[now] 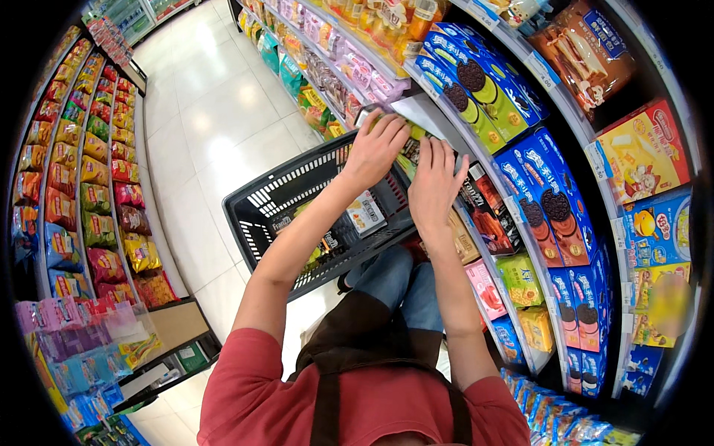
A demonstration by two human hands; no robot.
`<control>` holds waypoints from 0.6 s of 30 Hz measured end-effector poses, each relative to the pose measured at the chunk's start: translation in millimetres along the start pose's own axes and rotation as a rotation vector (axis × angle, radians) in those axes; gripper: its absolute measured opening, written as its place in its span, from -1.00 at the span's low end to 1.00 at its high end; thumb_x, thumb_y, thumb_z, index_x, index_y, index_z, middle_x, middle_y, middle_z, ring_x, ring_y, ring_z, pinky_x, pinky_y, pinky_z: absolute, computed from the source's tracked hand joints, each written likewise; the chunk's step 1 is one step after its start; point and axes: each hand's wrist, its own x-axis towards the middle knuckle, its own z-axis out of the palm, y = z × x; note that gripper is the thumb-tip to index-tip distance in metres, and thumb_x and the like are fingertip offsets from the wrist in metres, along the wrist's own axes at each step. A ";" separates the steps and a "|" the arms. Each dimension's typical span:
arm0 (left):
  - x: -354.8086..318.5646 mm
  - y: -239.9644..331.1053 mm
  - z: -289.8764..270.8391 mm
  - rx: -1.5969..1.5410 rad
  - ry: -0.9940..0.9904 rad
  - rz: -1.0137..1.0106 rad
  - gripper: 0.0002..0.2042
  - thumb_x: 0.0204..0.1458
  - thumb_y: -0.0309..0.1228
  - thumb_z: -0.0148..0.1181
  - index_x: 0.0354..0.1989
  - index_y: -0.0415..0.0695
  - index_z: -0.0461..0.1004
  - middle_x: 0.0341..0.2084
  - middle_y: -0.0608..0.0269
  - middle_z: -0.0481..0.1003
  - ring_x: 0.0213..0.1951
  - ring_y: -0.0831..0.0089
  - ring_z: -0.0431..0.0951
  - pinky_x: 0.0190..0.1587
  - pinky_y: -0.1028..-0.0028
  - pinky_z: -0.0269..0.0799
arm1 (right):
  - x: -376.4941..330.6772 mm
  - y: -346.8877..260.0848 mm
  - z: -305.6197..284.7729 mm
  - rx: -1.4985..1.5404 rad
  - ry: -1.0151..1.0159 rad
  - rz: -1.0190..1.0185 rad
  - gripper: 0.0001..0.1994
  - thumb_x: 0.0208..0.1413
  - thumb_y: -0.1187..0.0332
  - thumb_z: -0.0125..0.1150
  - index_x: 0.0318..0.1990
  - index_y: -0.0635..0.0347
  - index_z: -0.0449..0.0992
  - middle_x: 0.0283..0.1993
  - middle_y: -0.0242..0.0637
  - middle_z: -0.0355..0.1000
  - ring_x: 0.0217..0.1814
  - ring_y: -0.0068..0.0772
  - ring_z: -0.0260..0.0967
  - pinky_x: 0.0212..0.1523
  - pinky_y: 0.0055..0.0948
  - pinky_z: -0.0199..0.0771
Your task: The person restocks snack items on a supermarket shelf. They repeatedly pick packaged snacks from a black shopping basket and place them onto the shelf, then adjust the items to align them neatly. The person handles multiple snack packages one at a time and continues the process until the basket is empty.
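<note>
At the shelf edge, my left hand (375,149) has its fingers bent over a dark and green snack box (410,151). My right hand (433,186) lies against the same box from the near side, fingers curled over its top. Both hands hide much of the box, so its full shape cannot be made out. Below my left forearm a black shopping basket (239,199) with slotted walls sits tilted beside the shelf. In it lie a white and dark box (366,213) and several dark and green boxes, partly covered by my arm.
Shelves on the right carry blue biscuit boxes (556,201), a dark box with a red picture (487,208) and a green bag (520,280). A pale tiled aisle (201,97) runs ahead. Bagged snacks (97,171) fill the shelves on the left.
</note>
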 end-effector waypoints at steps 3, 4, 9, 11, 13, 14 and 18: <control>-40.9 -2.9 -13.9 0.019 0.011 -0.100 -0.65 -0.02 -0.48 0.09 -0.01 -0.19 0.39 -0.02 0.15 0.43 0.14 0.21 0.38 0.32 0.10 0.10 | -14.5 -17.6 0.1 0.101 -0.055 -0.057 -0.52 0.01 0.55 0.12 0.16 0.14 0.37 0.23 -0.13 0.29 0.38 -0.12 0.13 0.35 0.10 -0.02; -52.6 -0.8 -23.7 0.004 -0.022 -0.139 -0.66 -0.02 -0.50 0.08 -0.01 -0.20 0.40 -0.03 0.13 0.44 0.13 0.20 0.39 0.32 0.09 0.11 | -20.8 -21.4 3.7 0.149 -0.088 -0.084 -0.52 0.01 0.54 0.12 0.16 0.15 0.37 0.25 -0.11 0.28 0.38 -0.10 0.12 0.35 0.10 -0.01; -126.6 -1.0 -40.5 -0.012 -0.201 -0.308 -0.64 -0.05 -0.57 0.07 -0.01 -0.21 0.41 -0.05 0.10 0.44 0.10 0.18 0.40 0.29 0.09 0.14 | -53.5 -49.8 27.8 0.345 -0.281 -0.155 -0.52 0.03 0.51 0.14 0.18 0.15 0.36 0.28 -0.07 0.25 0.38 -0.04 0.13 0.25 -0.05 0.16; -155.3 2.3 -45.3 -0.001 -0.264 -0.377 -0.64 -0.06 -0.58 0.08 -0.01 -0.21 0.41 -0.06 0.11 0.44 0.09 0.17 0.41 0.28 0.10 0.16 | -71.1 -58.6 48.4 0.383 -0.346 -0.169 -0.52 0.01 0.51 0.20 0.16 0.15 0.39 0.25 -0.07 0.29 0.34 -0.06 0.18 0.23 -0.10 0.21; -181.7 5.2 -48.2 0.010 -0.309 -0.423 -0.62 -0.09 -0.59 0.09 -0.01 -0.20 0.41 -0.10 0.11 0.44 0.04 0.16 0.42 0.25 0.11 0.19 | -90.4 -68.3 69.4 0.430 -0.388 -0.191 -0.52 -0.01 0.51 0.23 0.14 0.15 0.41 0.22 -0.08 0.32 0.32 -0.08 0.21 0.22 -0.12 0.24; -193.1 7.6 -49.4 0.005 -0.333 -0.455 -0.62 -0.09 -0.60 0.09 -0.01 -0.20 0.41 -0.11 0.12 0.44 0.03 0.15 0.42 0.24 0.12 0.20 | -98.9 -72.9 77.2 0.460 -0.381 -0.206 -0.54 -0.01 0.51 0.24 0.12 0.15 0.44 0.18 -0.10 0.35 0.28 -0.08 0.25 0.20 -0.12 0.27; -238.0 11.2 -51.5 0.016 -0.433 -0.577 -0.57 -0.15 -0.59 0.18 0.00 -0.19 0.40 -0.13 0.12 0.44 -0.01 0.14 0.43 0.21 0.13 0.23 | -121.0 -90.3 102.7 0.589 -0.520 -0.230 -0.59 0.05 0.50 0.18 0.11 0.14 0.44 0.16 -0.11 0.36 0.26 -0.06 0.25 0.16 -0.10 0.31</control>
